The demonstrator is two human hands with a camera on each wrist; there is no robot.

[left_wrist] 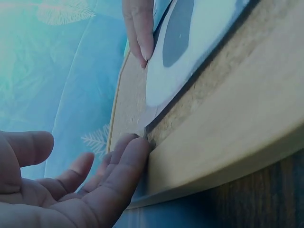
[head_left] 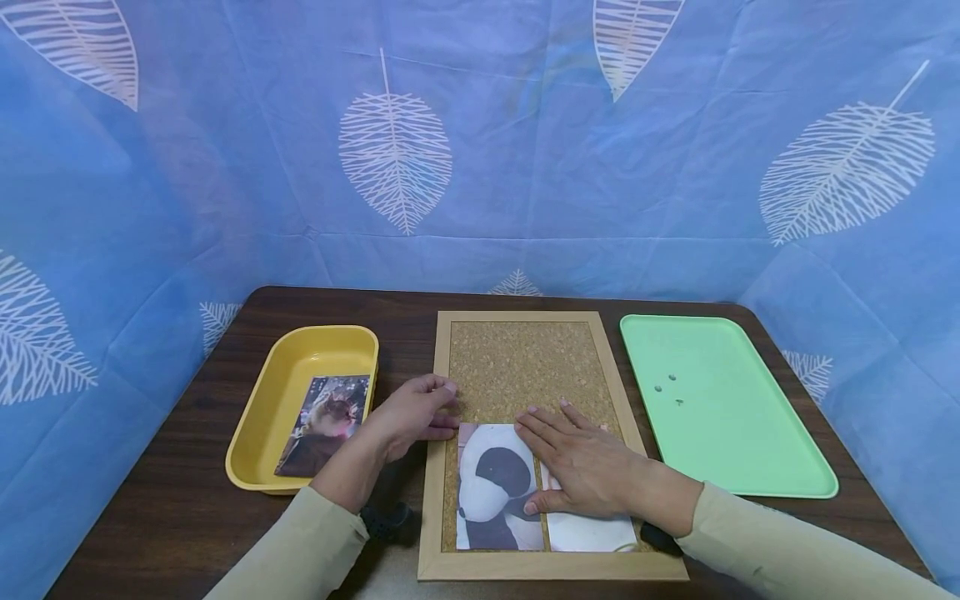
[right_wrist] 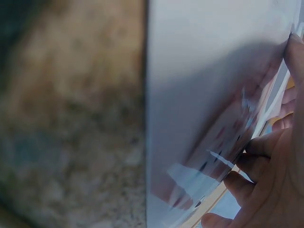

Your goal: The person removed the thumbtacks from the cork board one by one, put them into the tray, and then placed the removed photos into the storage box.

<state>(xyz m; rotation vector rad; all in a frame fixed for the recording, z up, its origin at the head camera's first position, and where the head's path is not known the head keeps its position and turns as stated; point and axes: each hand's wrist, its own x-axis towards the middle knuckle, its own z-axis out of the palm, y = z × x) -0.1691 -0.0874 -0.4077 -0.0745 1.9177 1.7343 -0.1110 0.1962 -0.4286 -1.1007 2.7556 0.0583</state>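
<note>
Two glossy picture cards lie side by side on the lower half of a wood-framed cork board. The left picture card has dark patches on white, like a panda; the right picture card is mostly white and partly covered. My right hand lies with spread fingers across the upper part of both cards, thumb over the gap between them. At the board's left frame, my left hand touches near the left card's upper corner with its fingertips, fingers loosely extended and gripping nothing.
On the left stands a yellow tray with a dark photo card in it. A green tray on the right carries several small pins. A blue leaf-patterned cloth hangs behind the dark wooden table.
</note>
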